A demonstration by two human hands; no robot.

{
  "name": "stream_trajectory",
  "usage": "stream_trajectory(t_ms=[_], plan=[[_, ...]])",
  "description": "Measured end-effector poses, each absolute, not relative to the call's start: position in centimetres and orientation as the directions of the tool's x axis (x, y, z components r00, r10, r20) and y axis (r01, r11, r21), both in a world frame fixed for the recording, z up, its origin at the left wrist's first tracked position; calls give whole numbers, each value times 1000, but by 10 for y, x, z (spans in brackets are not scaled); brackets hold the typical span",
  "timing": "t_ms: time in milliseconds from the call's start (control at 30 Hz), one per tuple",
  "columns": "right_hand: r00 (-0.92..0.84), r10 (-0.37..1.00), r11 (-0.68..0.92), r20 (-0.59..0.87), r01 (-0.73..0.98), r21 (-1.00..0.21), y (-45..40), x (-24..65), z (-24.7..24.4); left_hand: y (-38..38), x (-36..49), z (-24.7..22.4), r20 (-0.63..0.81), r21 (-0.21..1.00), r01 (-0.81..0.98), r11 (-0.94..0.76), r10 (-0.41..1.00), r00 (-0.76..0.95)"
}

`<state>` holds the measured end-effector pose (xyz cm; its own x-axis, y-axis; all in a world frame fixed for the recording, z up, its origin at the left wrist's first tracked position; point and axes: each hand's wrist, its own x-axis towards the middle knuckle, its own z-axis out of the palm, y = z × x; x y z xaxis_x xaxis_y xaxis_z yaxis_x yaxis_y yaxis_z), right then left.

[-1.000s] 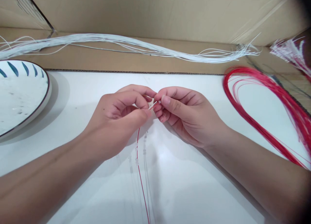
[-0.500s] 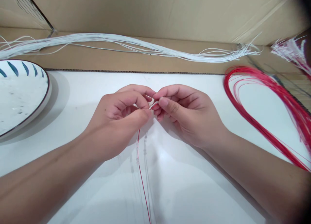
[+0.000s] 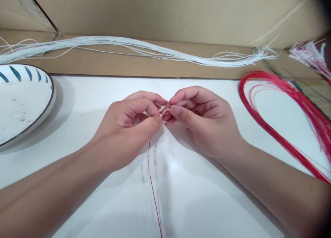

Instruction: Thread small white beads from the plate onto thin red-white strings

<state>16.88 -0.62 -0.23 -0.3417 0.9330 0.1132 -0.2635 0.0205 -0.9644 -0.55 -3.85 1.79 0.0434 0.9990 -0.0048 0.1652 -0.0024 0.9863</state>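
Between the fingertips of both hands runs a short piece of white cord [image 3: 164, 112]. My left hand [image 3: 137, 122] pinches its lower left part between thumb and forefinger. The thumb of my right hand [image 3: 204, 119] presses on the cord's right end, against curled fingers. From beneath my left hand a thin red cord [image 3: 154, 200] hangs down toward the bottom edge. Small clear beads [image 3: 148, 170] sit on that red cord below the hand. What lies inside the curled fingers is hidden.
A plate [image 3: 23, 103] with blue-green strokes stands at the left. A bundle of white cords [image 3: 116, 41] lies along the cardboard at the back. A looped bundle of red cords [image 3: 269, 127] lies at the right, with white-and-red strands [image 3: 309, 55] behind it.
My right hand has shifted slightly right, its forefinger raised a little. My left hand and the beaded red cord have moved slightly right. The white cord is still held.
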Motion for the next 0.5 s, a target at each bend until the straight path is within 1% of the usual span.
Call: stream_trajectory(t_ms=[333,500], plan=[[-344,931,33,119,-245,-969,-7,169,-1,-37,-4,17,-17,991,137,10,999,50],[-369,922,41,116,-205,-978,-10,168,2,-37,-6,18,-16,984,180,5,998,60]])
